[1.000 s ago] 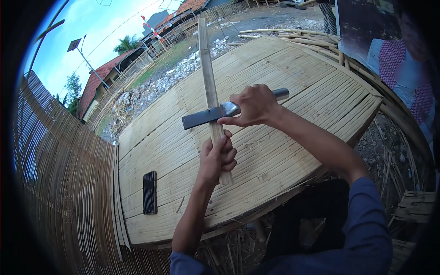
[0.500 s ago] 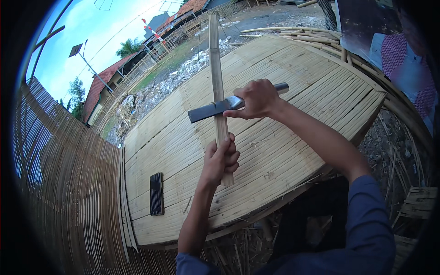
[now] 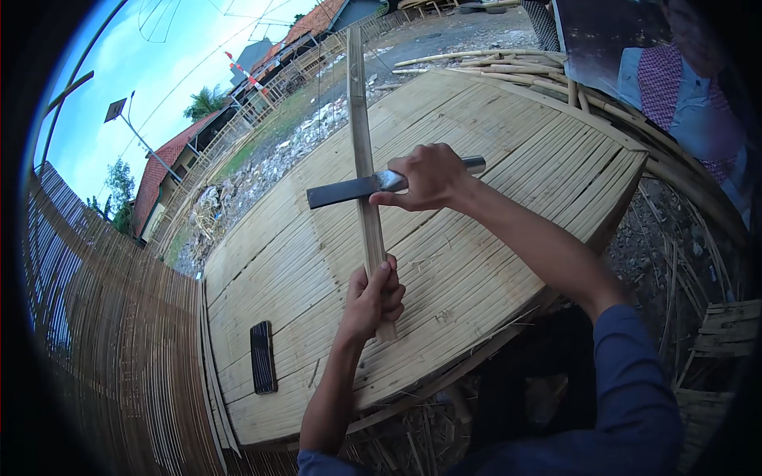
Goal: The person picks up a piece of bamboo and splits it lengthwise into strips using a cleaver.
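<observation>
A long bamboo strip (image 3: 359,119) stands out away from me over the slatted bamboo tabletop (image 3: 294,278). My left hand (image 3: 374,300) is closed round its near end, thumb on top. Across the strip's middle lies a knife (image 3: 343,193) with a dark, straight-ended blade and a shiny tube-like metal handle. My right hand (image 3: 429,178) is wrapped round that handle, with the thumb stretched along towards the blade. The blade crosses over the strip, beyond my left hand.
A black phone (image 3: 262,357) lies on the tabletop at near left. Small shavings (image 3: 444,316) are scattered near the front edge. A woven bamboo screen (image 3: 119,341) borders the left side. Bamboo poles (image 3: 508,70) lie behind the table, and a printed banner (image 3: 635,71) hangs at far right.
The knife has slid farther out along the strip, away from my left hand. My left hand keeps its grip on the near end. The whole view has tilted up slightly.
</observation>
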Motion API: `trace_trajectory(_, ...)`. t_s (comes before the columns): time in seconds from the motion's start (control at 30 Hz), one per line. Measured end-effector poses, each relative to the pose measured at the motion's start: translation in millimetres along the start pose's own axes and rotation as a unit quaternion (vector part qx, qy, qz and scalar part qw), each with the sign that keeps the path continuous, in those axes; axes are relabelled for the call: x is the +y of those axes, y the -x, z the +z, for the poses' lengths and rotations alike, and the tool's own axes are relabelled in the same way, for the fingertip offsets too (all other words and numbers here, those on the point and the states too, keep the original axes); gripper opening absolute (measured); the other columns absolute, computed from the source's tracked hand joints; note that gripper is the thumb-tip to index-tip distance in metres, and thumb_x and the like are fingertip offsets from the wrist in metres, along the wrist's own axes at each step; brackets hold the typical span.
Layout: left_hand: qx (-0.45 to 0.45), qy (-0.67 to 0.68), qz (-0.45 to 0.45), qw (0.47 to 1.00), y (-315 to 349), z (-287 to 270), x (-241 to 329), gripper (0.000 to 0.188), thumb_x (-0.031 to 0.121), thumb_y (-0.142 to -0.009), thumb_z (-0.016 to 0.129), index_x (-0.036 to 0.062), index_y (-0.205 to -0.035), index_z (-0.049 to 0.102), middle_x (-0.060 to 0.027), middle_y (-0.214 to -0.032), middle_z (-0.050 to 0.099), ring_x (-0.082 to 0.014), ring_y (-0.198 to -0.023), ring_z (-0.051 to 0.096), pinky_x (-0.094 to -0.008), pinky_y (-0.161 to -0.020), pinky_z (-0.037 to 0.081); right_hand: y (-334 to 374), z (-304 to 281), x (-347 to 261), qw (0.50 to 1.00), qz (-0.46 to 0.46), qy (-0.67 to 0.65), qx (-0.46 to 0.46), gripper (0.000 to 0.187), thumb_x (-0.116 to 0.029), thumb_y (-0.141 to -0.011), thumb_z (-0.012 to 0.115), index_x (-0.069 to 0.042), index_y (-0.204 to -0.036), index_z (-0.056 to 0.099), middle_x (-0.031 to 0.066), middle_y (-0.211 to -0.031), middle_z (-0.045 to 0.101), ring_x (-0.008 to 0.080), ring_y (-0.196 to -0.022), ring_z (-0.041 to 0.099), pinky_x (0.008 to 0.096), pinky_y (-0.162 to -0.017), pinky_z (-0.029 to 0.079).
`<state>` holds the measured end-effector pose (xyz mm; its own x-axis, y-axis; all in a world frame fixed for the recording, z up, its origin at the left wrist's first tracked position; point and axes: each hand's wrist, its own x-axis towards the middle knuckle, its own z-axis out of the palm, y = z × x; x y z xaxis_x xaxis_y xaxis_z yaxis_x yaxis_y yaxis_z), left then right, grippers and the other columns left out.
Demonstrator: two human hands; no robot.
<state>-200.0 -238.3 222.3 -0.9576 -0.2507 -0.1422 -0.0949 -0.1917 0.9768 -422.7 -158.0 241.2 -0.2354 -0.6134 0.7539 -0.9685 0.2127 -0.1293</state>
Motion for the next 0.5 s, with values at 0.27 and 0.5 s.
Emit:
trace_trajectory(0.27,0.000,0.025,0.020,0.999,-5,-13,-6,0.016,0.024,-0.099,0.043,0.0085,-0.100,0.048,0.0060,-0.064,0.029,-0.0035,-0.047,0.025,-0.0202,-0.038,0.020,4,-2,7,0.998,0.001,0.009,-0.055,0.076,-0.082,-0.072,0.046,-0.008,-0.061,0.062,0.0055,-0.046,0.053,0.0230,-0.045,0.060,0.0363,-0.046,0.049)
trace_trajectory(0.5,-0.001,0.032,0.021,0.999,-5,-21,-5,0.017,0.025,-0.098,0.046,0.0084,-0.100,0.049,0.0061,-0.062,0.029,-0.0032,-0.046,0.026,-0.0197,-0.037,0.021,3,-5,16,0.995,0.057,0.015,-0.081,0.072,-0.080,-0.074,0.046,-0.009,-0.064,0.059,0.0041,-0.045,0.052,0.0222,-0.045,0.059,0.0364,-0.045,0.048)
